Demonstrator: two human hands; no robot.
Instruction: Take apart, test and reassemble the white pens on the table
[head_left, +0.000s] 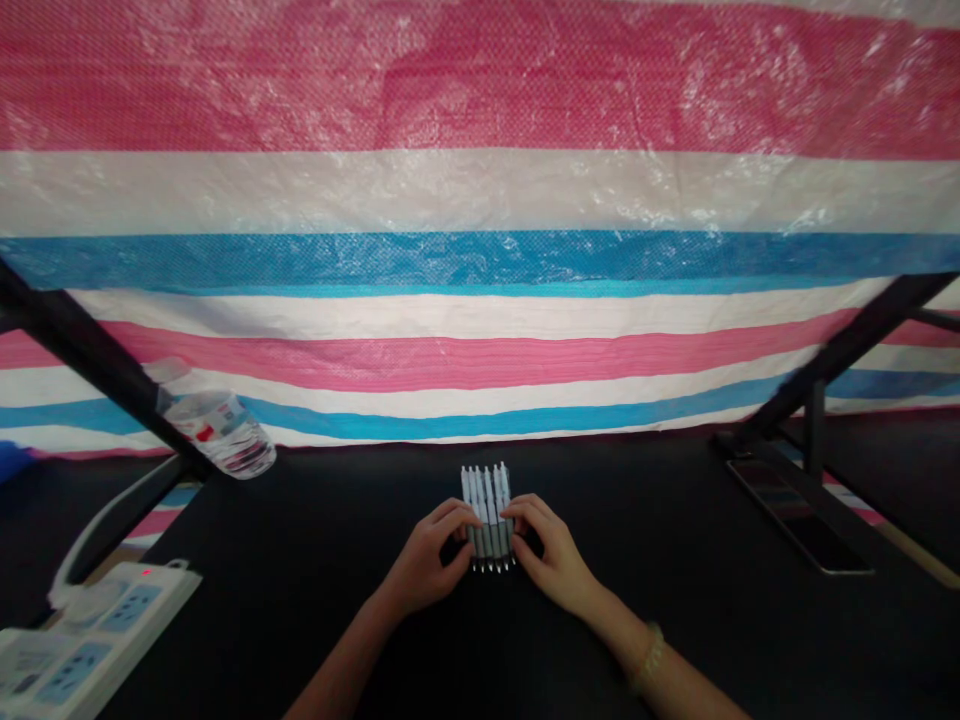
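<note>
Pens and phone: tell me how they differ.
The pens are several slim sticks side by side; the phone is one flat slab. The pens are white and grey, the phone dark-screened. The left hand and right hand touch the pens; neither touches the phone. Both show against the black table.

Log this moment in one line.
pens: row, side by side; left hand: at row's left edge; right hand: at row's right edge; phone: right, on table
</note>
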